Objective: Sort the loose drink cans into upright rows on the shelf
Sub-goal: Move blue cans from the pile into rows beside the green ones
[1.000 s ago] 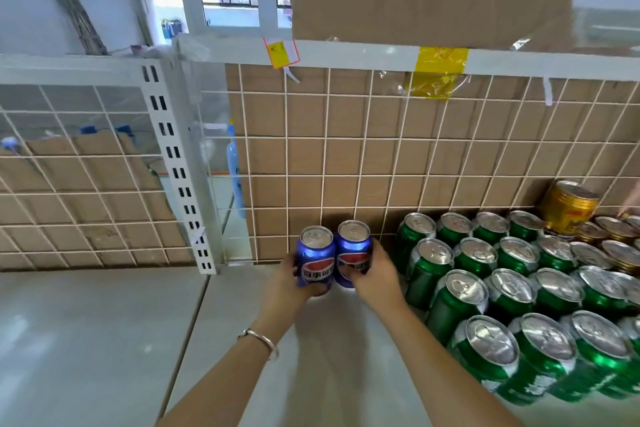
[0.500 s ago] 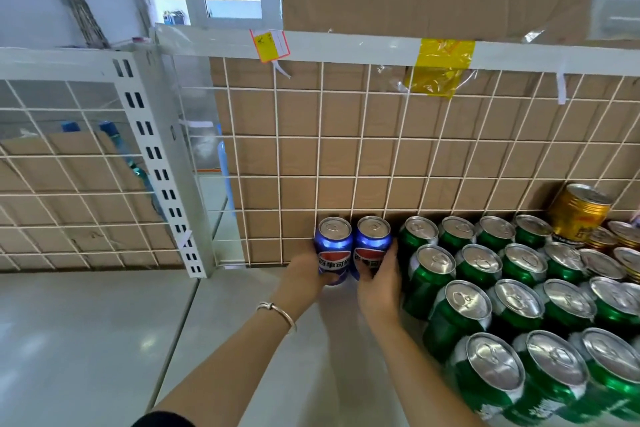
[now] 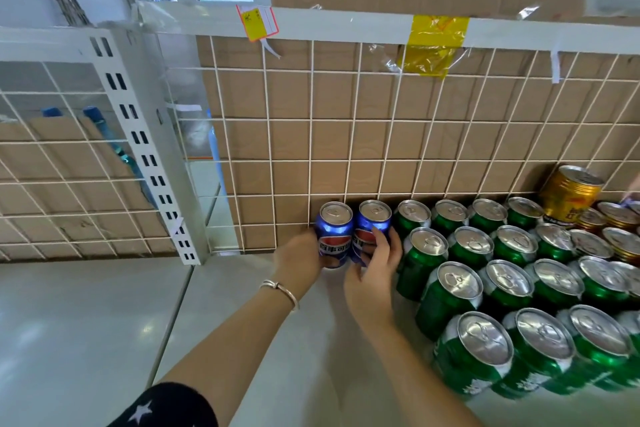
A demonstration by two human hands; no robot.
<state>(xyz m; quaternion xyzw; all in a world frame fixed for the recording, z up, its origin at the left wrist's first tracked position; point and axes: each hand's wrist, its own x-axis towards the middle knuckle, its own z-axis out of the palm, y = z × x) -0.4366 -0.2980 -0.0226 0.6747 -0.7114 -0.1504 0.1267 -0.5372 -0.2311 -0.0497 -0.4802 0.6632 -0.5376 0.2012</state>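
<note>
by the far mesh (image 3: 287, 163), left hand (image 3: 299, 255) and right hand (image 3: 374, 274) each gripped a blue can (image 3: 334, 229) (both upright); jerky release could topple them.

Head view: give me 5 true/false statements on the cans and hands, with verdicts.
1. The left blue can and right blue can stand upright by the wire grid. True.
2. The left hand holds the left blue can. True.
3. The green cans stand left of the blue ones. False: they stand to the right.
4. The bracelet is on the right wrist. False: it is on the left wrist.
5. The right hand has its fingers on the right blue can. True.
</note>
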